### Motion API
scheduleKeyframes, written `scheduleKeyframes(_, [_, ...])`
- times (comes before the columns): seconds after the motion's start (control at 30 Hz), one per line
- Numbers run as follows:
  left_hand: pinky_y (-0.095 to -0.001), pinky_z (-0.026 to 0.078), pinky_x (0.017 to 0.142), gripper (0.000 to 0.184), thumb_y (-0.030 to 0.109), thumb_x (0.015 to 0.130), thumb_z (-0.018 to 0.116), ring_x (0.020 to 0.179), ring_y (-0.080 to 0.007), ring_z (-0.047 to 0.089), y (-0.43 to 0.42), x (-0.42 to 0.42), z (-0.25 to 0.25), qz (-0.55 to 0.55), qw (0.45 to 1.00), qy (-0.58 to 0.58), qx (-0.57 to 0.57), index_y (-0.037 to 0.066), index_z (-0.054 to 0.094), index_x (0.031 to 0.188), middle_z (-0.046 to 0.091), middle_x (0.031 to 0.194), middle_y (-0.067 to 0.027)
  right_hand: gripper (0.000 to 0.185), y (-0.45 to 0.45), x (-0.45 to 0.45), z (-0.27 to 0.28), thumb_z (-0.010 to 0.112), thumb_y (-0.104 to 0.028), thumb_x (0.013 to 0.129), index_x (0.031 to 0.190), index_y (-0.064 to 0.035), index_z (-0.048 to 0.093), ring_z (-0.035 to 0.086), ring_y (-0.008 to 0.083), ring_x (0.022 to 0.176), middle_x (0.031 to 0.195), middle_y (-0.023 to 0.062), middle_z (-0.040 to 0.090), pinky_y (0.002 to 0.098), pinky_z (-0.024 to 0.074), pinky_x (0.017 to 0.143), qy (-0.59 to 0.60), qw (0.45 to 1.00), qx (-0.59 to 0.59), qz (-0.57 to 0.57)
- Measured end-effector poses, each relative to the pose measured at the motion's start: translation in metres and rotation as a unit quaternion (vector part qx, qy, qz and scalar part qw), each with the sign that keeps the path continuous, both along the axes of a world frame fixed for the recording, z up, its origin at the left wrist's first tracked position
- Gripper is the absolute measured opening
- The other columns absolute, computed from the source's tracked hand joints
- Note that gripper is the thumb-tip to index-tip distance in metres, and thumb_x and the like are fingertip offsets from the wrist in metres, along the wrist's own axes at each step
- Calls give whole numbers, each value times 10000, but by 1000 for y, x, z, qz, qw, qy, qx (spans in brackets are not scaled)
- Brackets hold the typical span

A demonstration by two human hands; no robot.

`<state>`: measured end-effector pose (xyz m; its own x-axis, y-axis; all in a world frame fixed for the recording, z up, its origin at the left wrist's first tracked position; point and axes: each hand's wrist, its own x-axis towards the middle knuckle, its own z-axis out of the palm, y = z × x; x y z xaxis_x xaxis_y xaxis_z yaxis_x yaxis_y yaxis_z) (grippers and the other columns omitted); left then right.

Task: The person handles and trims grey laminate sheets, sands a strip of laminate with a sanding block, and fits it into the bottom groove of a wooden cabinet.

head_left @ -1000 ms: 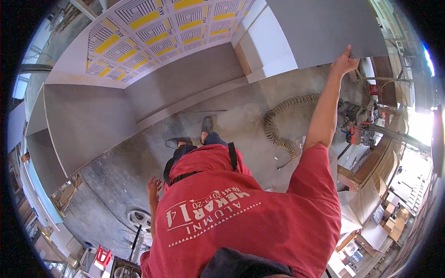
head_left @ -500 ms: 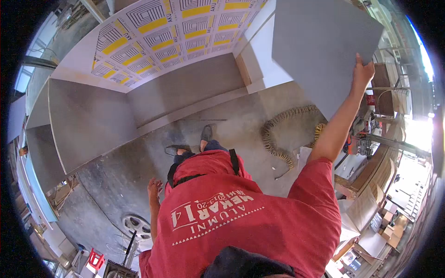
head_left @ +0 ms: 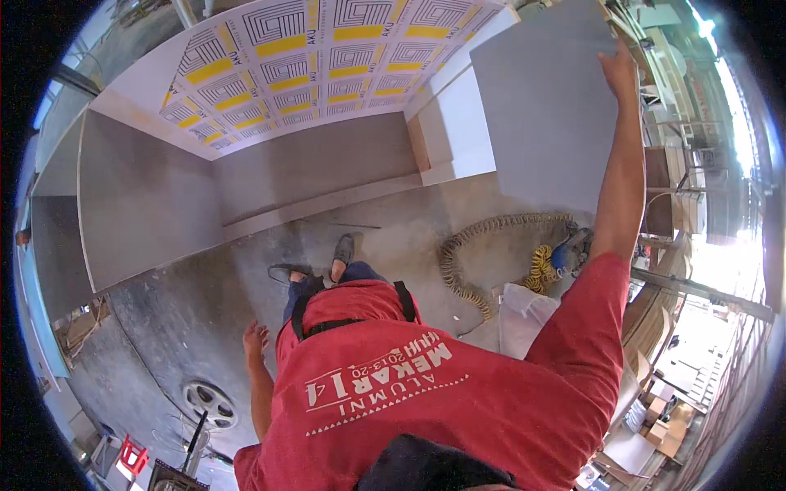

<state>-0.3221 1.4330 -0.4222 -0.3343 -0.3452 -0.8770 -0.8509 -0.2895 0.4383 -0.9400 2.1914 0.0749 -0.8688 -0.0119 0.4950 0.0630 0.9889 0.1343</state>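
My right hand (head_left: 620, 72) is at the outer edge of a large grey door panel (head_left: 544, 106), thumb on its face and the other fingers by the edge. The arm is stretched out far to the right. The panel stands at the right end of a big grey and white cabinet (head_left: 311, 182). My left hand (head_left: 255, 337) hangs low beside my body with its fingers loosely curled and apart, touching nothing. Patterned yellow, black and white film (head_left: 327, 61) covers a broad cabinet surface. Another grey panel (head_left: 147, 196) stands at the left end.
A coiled air hose (head_left: 458, 266) lies on the concrete floor (head_left: 385, 262), near a blue and black tool (head_left: 571, 250). Behind my left arm are a spoked wheel (head_left: 210, 404) and a red stool (head_left: 133, 455). Boards and boxes (head_left: 667, 417) line the right side.
My right hand has moved farther up in view with the grey door panel, which has turned. The blue and black tool shows more clearly now. My left hand stays low and free.
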Motion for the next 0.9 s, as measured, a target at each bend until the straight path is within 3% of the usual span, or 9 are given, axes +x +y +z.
scheduleKeyframes(0.07, [-403, 491, 813, 497, 205, 905, 588, 1005, -216, 659, 6, 5, 11, 10, 1000, -7, -13, 167, 503, 1393, 679, 1165, -80, 632, -3, -34, -2, 712, -309, 835, 1386, -76, 509, 588, 414, 1171, 1263, 231, 618, 483, 468, 974, -16, 1000, -2, 1])
scheduleKeyframes(0.13, [-404, 483, 838, 501, 205, 912, 575, 1030, -223, 656, 19, 13, 23, 20, 1000, 3, -19, 162, 496, 1404, 669, 1202, -98, 582, 11, -78, -8, 684, -276, 836, 1371, -112, 525, 601, 398, 1155, 1252, 207, 630, 491, 481, 946, -16, 996, 25, -78])
scheduleKeyframes(0.23, [-408, 477, 862, 498, 195, 913, 570, 1048, -232, 652, 35, 39, 24, 74, 997, 10, -17, 143, 497, 1402, 663, 1217, -109, 538, 15, -114, -9, 649, -230, 833, 1349, -125, 539, 606, 393, 1151, 1251, 195, 634, 496, 491, 929, -42, 994, 63, -84])
scheduleKeyframes(0.37, [-427, 486, 887, 490, 210, 922, 567, 1078, -249, 643, 65, 78, 23, 51, 998, -34, -6, 117, 495, 1398, 651, 1238, -127, 508, 16, -137, -7, 646, -207, 835, 1325, -116, 546, 609, 407, 1138, 1244, 197, 634, 512, 497, 918, -6, 995, 73, -62])
scheduleKeyframes(0.47, [-432, 490, 915, 495, 241, 929, 577, 1091, -259, 636, 76, 120, -4, -10, 994, 106, 18, 106, 493, 1398, 650, 1233, -131, 508, 27, -153, -9, 674, -219, 844, 1325, -116, 546, 612, 411, 1134, 1224, 203, 643, 508, 497, 928, -29, 992, 114, -45])
scheduleKeyframes(0.6, [-427, 491, 921, 498, 250, 933, 582, 1088, -260, 636, 79, 132, -32, -132, 989, 45, -51, 103, 491, 1400, 652, 1225, -130, 516, 7, -152, -7, 707, -228, 841, 1321, -119, 551, 617, 414, 1125, 1191, 212, 657, 499, 499, 927, -44, 987, 115, -100])
scheduleKeyframes(0.7, [-423, 492, 925, 501, 256, 935, 585, 1085, -261, 636, 73, 126, -42, -195, 977, -9, -82, 101, 490, 1402, 653, 1219, -129, 527, 17, -167, -12, 725, -221, 825, 1317, -129, 557, 627, 417, 1106, 1160, 221, 669, 495, 504, 918, -16, 991, 128, -47])
scheduleKeyframes(0.87, [-396, 499, 889, 493, 255, 942, 590, 1087, -242, 638, 67, 90, -31, 26, 987, 155, 15, 103, 493, 1401, 660, 1210, -111, 513, 4, -160, -9, 697, -242, 834, 1319, -143, 562, 644, 410, 1079, 1143, 220, 677, 491, 512, 903, -21, 985, 147, -83])
scheduleKeyframes(0.9, [-379, 499, 873, 490, 249, 948, 586, 1091, -233, 639, 69, 61, -2, 50, 994, 94, 2, 105, 488, 1406, 658, 1224, -111, 513, 4, -161, -11, 697, -242, 834, 1319, -143, 562, 644, 410, 1079, 1143, 220, 677, 491, 512, 903, -24, 985, 147, -85])
